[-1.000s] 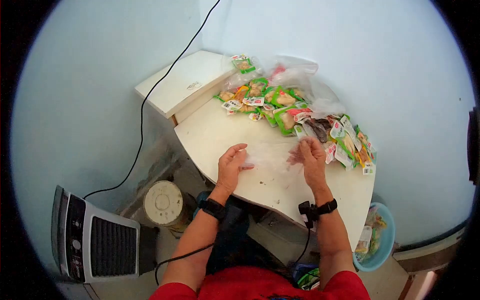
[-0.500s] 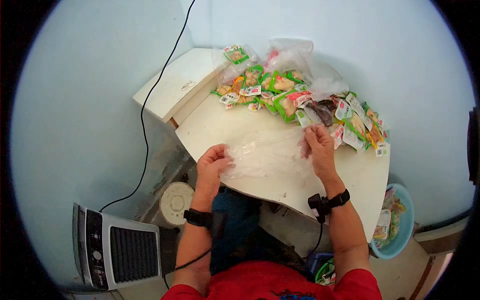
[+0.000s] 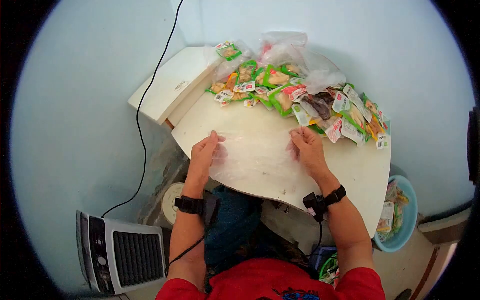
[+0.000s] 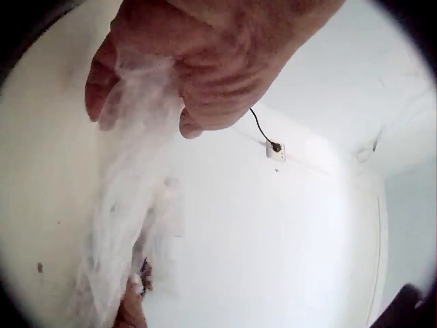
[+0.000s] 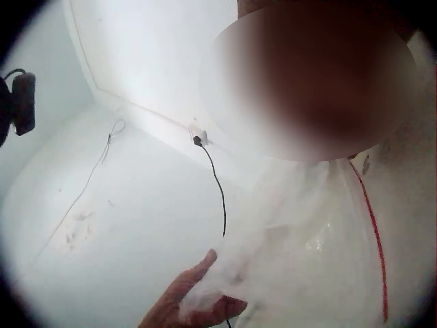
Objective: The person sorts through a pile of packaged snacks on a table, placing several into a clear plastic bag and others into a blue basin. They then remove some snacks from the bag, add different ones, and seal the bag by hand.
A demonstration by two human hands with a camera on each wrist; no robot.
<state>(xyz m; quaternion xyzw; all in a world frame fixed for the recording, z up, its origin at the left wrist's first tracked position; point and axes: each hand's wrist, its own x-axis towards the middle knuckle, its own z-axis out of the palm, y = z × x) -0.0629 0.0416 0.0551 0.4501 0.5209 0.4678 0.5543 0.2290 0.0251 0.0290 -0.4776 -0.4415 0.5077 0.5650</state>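
A thin clear plastic bag (image 3: 255, 157) is spread out between both hands, low over the white table (image 3: 240, 120). My left hand (image 3: 203, 156) holds its left end; in the left wrist view the crumpled film (image 4: 126, 198) runs down from between thumb and fingers. At the other end, my right hand (image 3: 310, 151) pinches the bag near the top edge. A blurred patch covers most of the right hand in its own wrist view, where a red line (image 5: 372, 232) runs down one side of the bag.
Sealed food packets (image 3: 280, 100) with green edges lie piled along the table's back, with bulky clear plastic bags (image 3: 320, 75) behind them. A light-blue basin (image 3: 411, 220) holding packets stands at lower right. An air cooler (image 3: 130, 257) and black cable (image 3: 142, 130) are on the left.
The hands have moved apart, and the bunched bag has spread out wide between them. My left hand has shifted left and slightly up. The head view has also shifted somewhat.
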